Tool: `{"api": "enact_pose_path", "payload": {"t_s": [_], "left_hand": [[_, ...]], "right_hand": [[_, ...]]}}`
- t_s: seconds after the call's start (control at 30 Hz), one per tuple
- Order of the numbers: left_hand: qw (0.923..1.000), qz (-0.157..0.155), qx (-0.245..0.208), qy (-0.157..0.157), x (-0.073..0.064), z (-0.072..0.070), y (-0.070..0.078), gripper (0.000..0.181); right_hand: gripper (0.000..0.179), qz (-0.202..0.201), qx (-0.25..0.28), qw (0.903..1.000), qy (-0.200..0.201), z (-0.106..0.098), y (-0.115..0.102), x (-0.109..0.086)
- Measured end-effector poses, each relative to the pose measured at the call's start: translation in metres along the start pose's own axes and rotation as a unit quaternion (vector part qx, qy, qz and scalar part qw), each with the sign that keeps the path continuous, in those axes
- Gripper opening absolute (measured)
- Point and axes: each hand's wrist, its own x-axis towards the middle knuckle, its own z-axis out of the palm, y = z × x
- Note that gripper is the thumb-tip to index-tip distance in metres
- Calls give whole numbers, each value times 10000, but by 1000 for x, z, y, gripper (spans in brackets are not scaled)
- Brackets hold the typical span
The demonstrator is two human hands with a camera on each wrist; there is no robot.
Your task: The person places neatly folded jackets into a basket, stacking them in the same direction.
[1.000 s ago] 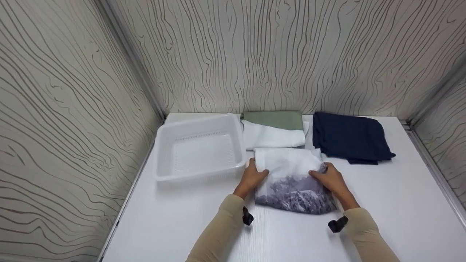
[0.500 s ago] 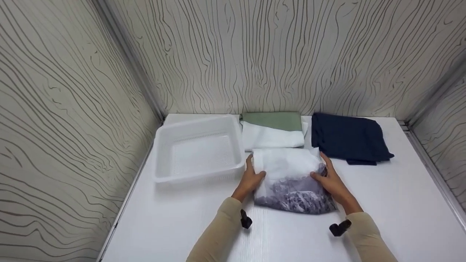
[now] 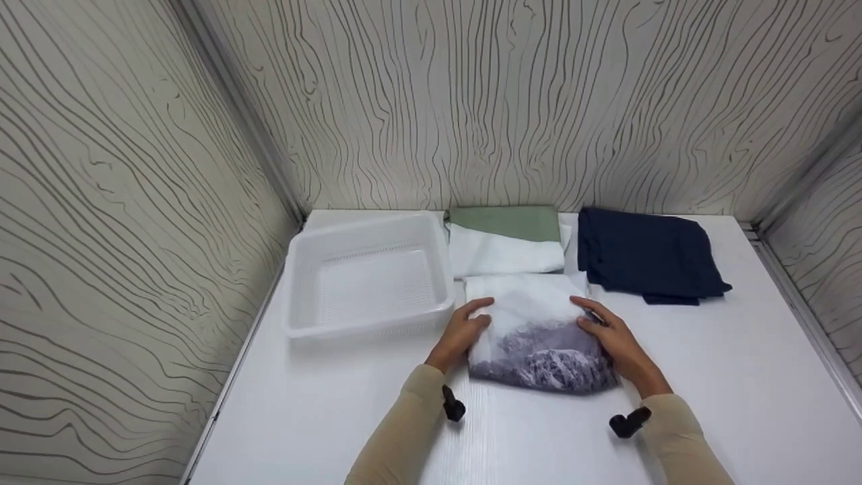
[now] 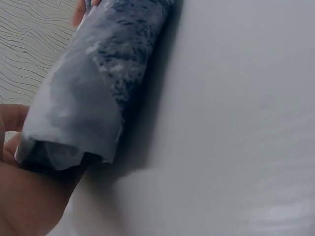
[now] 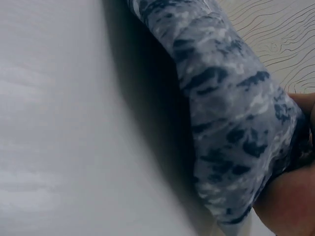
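Note:
A folded shirt (image 3: 532, 323), white above with a grey-purple mountain print below, lies in front of me in the head view. My left hand (image 3: 461, 333) grips its left side, thumb and index finger showing on top. On the opposite side my right hand (image 3: 616, 343) holds the shirt, again with thumb and index finger on the cloth. The left wrist view shows the layered open end of the shirt (image 4: 83, 108) against the left hand (image 4: 29, 196). In the right wrist view, the printed cloth (image 5: 231, 113) bulges beside the right hand (image 5: 290, 196). The remaining fingers are mostly hidden.
A white plastic basket (image 3: 370, 323) stands left of the shirt on the white table (image 3: 323, 417). Behind the shirt lies a folded green-and-white garment (image 3: 505, 246). A folded navy garment (image 3: 646, 256) is at the back right. Patterned walls (image 3: 471, 101) bound the table.
Both index fingers have come from the shirt's side edges onto its top. The shirt has shifted very slightly left. Basket and other garments stay put.

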Motion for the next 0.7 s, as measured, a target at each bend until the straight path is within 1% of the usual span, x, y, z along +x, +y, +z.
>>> {"api": "enact_pose_path", "payload": {"t_s": [0.07, 0.17, 0.2, 0.33, 0.47, 0.57, 0.7], "left_hand": [[10000, -37, -87, 8, 1, -1, -3, 46], [9997, -14, -261, -21, 2, -3, -6, 50], [9995, -17, -315, -22, 2, -3, -7, 51], [9984, -135, -542, -38, 3, -4, -12, 55], [9974, -229, -672, -75, 3, -2, -14, 59], [9984, -233, -512, -99, 4, -3, -15, 60], [9993, -194, -294, -84, 5, -5, -14, 60]], "right_hand": [[72, 132, 58, 9999, -90, -1, 1, 1], [83, 336, 175, 9990, -219, -1, 3, 2], [86, 349, 208, 9988, -287, -1, 3, 2], [87, 341, 386, 9977, -438, -2, 7, 3], [82, 274, 518, 9968, -546, -4, 10, 3], [79, 270, 628, 9959, -585, -3, 10, 3], [79, 268, 516, 9965, -598, -1, 8, 4]]}}
